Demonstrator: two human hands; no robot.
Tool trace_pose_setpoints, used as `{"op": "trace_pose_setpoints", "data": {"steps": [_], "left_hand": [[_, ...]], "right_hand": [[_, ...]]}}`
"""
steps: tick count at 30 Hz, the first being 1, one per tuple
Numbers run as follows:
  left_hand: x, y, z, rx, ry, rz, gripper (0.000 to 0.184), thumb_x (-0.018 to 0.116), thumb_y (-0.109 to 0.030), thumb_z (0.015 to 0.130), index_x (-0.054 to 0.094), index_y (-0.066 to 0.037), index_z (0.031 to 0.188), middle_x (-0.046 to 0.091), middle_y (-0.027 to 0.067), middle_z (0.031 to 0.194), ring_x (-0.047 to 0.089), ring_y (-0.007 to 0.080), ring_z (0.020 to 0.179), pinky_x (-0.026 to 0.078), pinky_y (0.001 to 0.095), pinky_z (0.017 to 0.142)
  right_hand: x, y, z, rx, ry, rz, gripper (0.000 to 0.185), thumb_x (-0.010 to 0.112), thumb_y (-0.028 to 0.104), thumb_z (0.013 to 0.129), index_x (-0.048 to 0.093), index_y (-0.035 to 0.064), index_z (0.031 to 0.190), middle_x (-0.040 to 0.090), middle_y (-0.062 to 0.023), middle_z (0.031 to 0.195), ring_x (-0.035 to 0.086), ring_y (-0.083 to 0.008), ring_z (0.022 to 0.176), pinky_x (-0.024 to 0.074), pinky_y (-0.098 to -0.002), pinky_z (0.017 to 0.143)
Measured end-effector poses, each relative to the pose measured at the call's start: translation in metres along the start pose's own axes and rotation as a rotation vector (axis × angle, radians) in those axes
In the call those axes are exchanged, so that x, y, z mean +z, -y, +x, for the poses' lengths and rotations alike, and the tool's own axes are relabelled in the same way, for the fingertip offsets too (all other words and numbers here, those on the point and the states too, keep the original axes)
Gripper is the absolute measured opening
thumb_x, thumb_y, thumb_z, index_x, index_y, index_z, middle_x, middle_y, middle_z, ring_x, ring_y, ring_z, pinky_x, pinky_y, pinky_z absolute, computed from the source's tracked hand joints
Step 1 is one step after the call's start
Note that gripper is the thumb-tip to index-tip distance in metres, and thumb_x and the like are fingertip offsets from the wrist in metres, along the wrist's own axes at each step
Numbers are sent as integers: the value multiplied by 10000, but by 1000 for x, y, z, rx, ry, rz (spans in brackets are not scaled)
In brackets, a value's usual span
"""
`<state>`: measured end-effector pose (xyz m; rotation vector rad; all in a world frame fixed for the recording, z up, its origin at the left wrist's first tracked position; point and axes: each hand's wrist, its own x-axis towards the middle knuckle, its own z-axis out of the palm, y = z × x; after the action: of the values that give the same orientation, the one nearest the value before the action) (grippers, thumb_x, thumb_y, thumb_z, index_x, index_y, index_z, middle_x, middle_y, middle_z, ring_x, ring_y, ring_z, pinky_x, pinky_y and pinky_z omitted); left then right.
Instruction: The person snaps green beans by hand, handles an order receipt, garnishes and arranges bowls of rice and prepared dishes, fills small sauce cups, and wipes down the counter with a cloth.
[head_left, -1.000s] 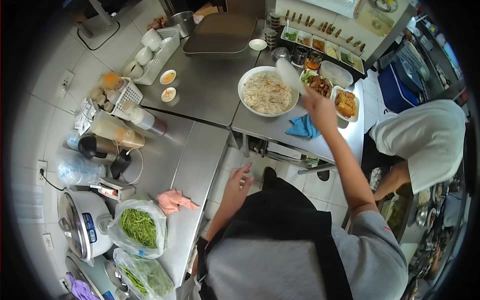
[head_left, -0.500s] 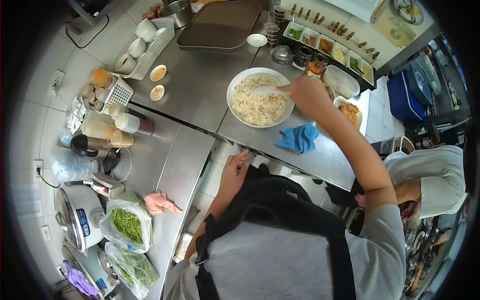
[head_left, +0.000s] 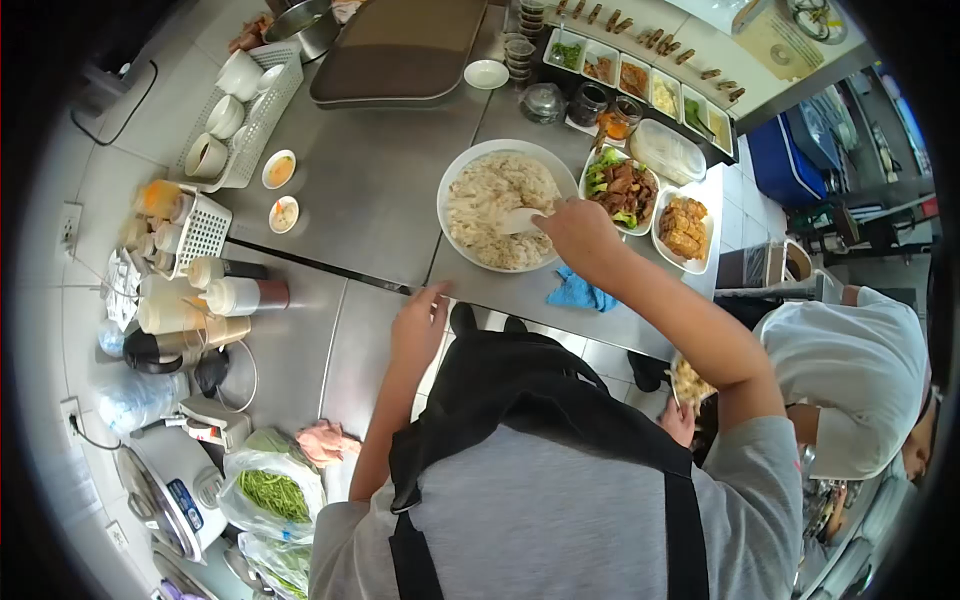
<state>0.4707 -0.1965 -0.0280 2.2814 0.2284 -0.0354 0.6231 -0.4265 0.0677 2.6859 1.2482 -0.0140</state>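
My right hand (head_left: 578, 232) is closed on a white paddle (head_left: 520, 221), whose blade rests on the rice (head_left: 500, 200) at the right side of a large white bowl (head_left: 452, 247). Beside that bowl stands a dish of meat and greens (head_left: 622, 188), and right of it a dish of golden fried food (head_left: 684, 229). A crumpled blue cloth (head_left: 580, 291) lies just below my right hand. My left hand (head_left: 421, 318) is held near the table's front edge, its fingers apart and nothing in them.
A brown tray (head_left: 400, 50) lies at the back. Two small sauce dishes (head_left: 279, 169) are on the left. Condiment tubs (head_left: 633, 78) line the back right. Bottles (head_left: 245, 297) and bagged greens (head_left: 272, 495) stand at left. A co-worker (head_left: 845, 370) bends at the right, holding a food dish (head_left: 690, 382).
The paddle has gone from above the bowl's right rim down onto the rice. My left hand has moved up and left. The co-worker's hand now shows with a dish.
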Motion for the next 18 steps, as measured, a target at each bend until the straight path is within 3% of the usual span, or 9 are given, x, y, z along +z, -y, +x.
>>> {"op": "trace_pose_setpoints", "data": {"steps": [2, 6, 9, 12, 15, 18], "left_hand": [[-8, 1, 17, -15, 0, 39, 250, 563, -156, 878, 627, -107, 1115, 651, 120, 886, 634, 264, 753, 494, 374, 683], [-27, 14, 48, -43, -6, -14, 292, 533, -211, 910, 602, -75, 1159, 653, 155, 807, 632, 293, 739, 492, 373, 678], [-19, 32, 86, -13, -72, 52, 378, 545, -239, 916, 543, -82, 1260, 665, 100, 768, 633, 195, 652, 495, 316, 647], [-15, 11, 119, -143, 64, -157, 436, 509, -259, 937, 463, -98, 1340, 648, 79, 721, 594, 147, 564, 490, 297, 586], [-6, 9, 134, -115, 212, -202, 481, 462, -245, 942, 391, -108, 1398, 622, 73, 654, 571, 161, 513, 484, 310, 569], [-3, 13, 133, -153, 229, -230, 501, 447, -226, 945, 348, -115, 1423, 617, 68, 636, 559, 152, 489, 476, 293, 533]], "right_hand": [[-1, -5, -4, 12, -60, 71, 135, 556, 105, 797, 686, 129, 828, 640, -74, 741, 654, -244, 740, 506, -362, 595], [-46, -7, -12, 129, 31, 138, 171, 540, 98, 811, 673, 113, 917, 633, -83, 692, 649, -262, 668, 509, -368, 571], [-35, 11, 5, 177, 34, 168, 212, 532, 95, 819, 669, 108, 980, 638, -92, 691, 653, -262, 663, 512, -385, 573], [16, 32, 23, 179, -26, 202, 215, 535, 114, 825, 675, 119, 988, 643, -97, 697, 655, -266, 663, 513, -405, 573], [-24, 19, 3, 212, -25, 248, 213, 534, 124, 828, 676, 123, 987, 638, -111, 688, 649, -293, 657, 510, -413, 576], [-78, 22, -16, 274, 70, 361, 225, 526, 123, 830, 676, 125, 998, 634, -126, 685, 641, -319, 660, 507, -418, 587]]}}
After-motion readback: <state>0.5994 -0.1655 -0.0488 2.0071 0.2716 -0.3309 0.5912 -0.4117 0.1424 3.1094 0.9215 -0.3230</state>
